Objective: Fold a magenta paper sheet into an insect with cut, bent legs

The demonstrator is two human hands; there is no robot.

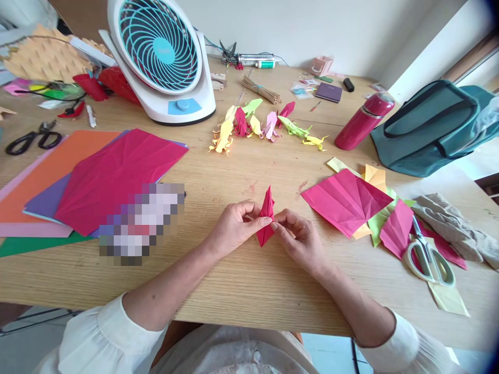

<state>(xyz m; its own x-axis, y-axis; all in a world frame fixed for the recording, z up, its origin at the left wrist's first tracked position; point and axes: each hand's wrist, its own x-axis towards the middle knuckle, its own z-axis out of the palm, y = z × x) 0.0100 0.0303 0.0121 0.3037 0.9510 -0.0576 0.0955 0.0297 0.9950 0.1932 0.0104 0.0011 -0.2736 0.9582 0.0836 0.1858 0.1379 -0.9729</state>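
Observation:
A red piece of folded origami paper (pixel 267 208), narrow and pointed at both ends, stands upright between my hands over the middle of the table. My left hand (pixel 244 223) grips it from the left side, thumb across its front. From the right, my right hand (pixel 298 236) pinches its edge between thumb and forefinger. The fingertips of both hands nearly meet there. Beyond them sits a group of finished origami figures (pixel 268 124) in yellow, red, green and pink. A creased red sheet (pixel 349 200) lies right of my right hand.
Large coloured sheets (pixel 125 176) are stacked at left, beside a pixelated object (pixel 144 223) and black-handled scissors (pixel 35 139). A fan (pixel 163 57) stands behind. At right are a red flask (pixel 364 120), a teal bag (pixel 429 127), paper scraps, white-handled scissors (pixel 429 259) and grey cloth (pixel 452 223).

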